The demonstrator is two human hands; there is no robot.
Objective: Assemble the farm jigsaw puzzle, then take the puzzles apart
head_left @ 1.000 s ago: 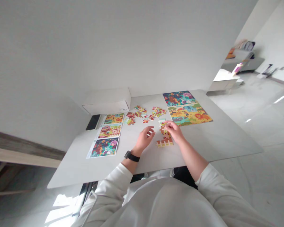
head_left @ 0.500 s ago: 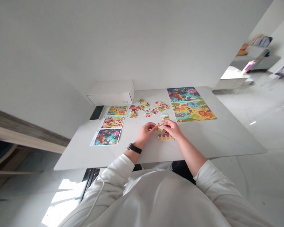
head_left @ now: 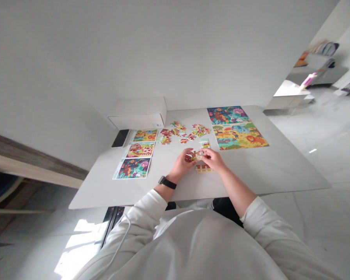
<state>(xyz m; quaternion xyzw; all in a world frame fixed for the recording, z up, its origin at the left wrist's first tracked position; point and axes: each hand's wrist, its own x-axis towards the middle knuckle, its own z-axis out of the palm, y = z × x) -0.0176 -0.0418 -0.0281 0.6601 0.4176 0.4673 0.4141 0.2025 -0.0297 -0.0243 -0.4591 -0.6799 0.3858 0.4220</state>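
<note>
My left hand [head_left: 184, 162] and my right hand [head_left: 212, 158] meet near the front of the table, both with fingers closed on brown-and-yellow jigsaw puzzle pieces [head_left: 197, 155]. My fingers partly cover these pieces, so I cannot tell whether they are joined. Just below lies a strip of puzzle with a fence pattern [head_left: 203, 168], flat on the table and partly hidden by my hands. A green-and-white puzzle piece [head_left: 205, 143] rests right above my right hand. Farther back are loose puzzle pieces in a left heap [head_left: 165, 136] and a right heap [head_left: 200, 130].
On the left, a sheet with three small pictures [head_left: 139, 150] lies beside a black phone [head_left: 120, 138]. A white box [head_left: 136, 112] stands against the wall. Two finished-looking animal pictures [head_left: 239, 136] cover the back right of the white table [head_left: 265, 171].
My left hand has opened its fingers wider around the pieces and shifted slightly. The brown-and-yellow pieces show more clearly between my hands. The whole view has drifted a little.
</note>
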